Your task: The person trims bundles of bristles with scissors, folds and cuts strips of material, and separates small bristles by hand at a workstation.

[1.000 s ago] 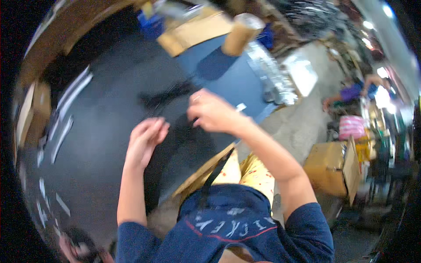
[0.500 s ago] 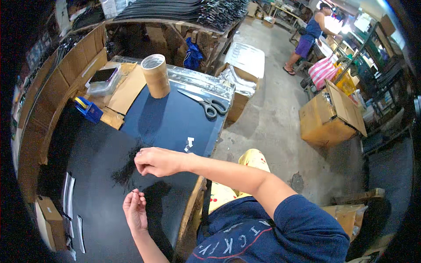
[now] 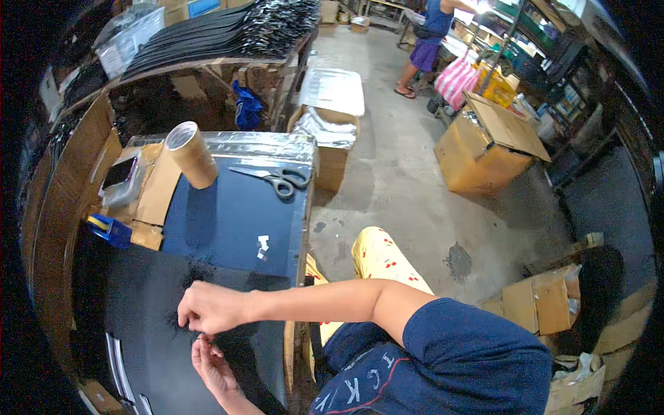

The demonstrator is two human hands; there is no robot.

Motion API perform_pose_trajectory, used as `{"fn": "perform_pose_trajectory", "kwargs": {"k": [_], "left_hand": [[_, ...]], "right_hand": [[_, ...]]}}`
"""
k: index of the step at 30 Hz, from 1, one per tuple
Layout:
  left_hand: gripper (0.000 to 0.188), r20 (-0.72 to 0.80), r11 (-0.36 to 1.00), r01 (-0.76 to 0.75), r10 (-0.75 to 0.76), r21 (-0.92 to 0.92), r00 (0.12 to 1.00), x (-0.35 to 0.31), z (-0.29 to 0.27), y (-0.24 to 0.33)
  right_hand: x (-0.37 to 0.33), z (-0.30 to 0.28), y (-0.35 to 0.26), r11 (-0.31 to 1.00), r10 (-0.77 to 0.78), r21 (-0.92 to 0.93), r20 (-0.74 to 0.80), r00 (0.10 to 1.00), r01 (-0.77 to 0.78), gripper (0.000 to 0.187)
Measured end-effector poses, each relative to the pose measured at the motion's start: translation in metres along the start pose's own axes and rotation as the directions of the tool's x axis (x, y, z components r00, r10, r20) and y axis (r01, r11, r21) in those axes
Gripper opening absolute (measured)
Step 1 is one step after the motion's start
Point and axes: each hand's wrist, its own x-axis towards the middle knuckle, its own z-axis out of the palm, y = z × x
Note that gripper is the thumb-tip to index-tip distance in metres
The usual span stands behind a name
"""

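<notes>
My right hand (image 3: 213, 305) reaches across the dark tabletop with its fingers pinched and pointing down. Just below it is my left hand (image 3: 211, 365), thumb and fingertips pressed together, almost meeting the right fingertips. Whatever lies in either pinch is too small and dark to name. A scatter of fine black pieces (image 3: 199, 268) is partly hidden behind my right hand. Beyond them, small white bits (image 3: 262, 247) lie on the blue sheet (image 3: 228, 238). Scissors (image 3: 282, 181) with dark handles rest near the sheet's far edge, beside an upright brown tape roll (image 3: 193, 155).
A blue tape dispenser (image 3: 109, 231) and a plastic tub with a phone (image 3: 120, 173) sit at the left. White-edged strips (image 3: 119, 366) lie near left. Cardboard boxes (image 3: 477, 160) stand on the floor. A person (image 3: 427, 45) stands at the far right. Black strips (image 3: 200, 38) are stacked behind.
My right hand has come down toward my left, so their fingertips are now almost together. The whole view has shifted, showing more of the floor at the right.
</notes>
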Motion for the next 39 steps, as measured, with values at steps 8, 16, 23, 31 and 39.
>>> {"fn": "perform_pose_trajectory", "kwargs": {"k": [8, 16, 23, 31, 39], "left_hand": [[0.024, -0.224, 1.0, 0.026, -0.022, 0.013, 0.974, -0.01, 0.027, 0.007], [0.013, 0.176, 0.993, 0.115, -0.111, -0.013, 0.978, -0.008, 0.017, 0.01], [0.01, 0.235, 0.972, 0.178, -0.14, -0.151, 0.962, -0.005, 0.017, 0.013], [0.014, 0.097, 0.966, -0.135, 0.16, -0.219, 0.982, -0.002, -0.016, 0.042], [0.015, 0.39, 0.826, 0.008, 0.258, -0.563, 0.884, -0.002, -0.04, 0.046]], "right_hand": [[-0.003, 0.01, -0.011, 0.973, 0.203, 0.096, 0.086, 0.975, -0.211, 0.015], [-0.015, 0.009, 0.004, 0.899, 0.374, 0.181, 0.161, 0.914, -0.399, 0.011], [-0.011, 0.013, -0.001, 0.885, 0.395, 0.216, 0.12, 0.911, -0.412, 0.008], [0.029, -0.017, 0.015, 0.983, 0.052, -0.181, 0.126, 0.991, -0.029, 0.016], [0.017, 0.01, 0.037, 0.867, -0.112, -0.38, 0.481, 0.869, 0.322, 0.009]]}}
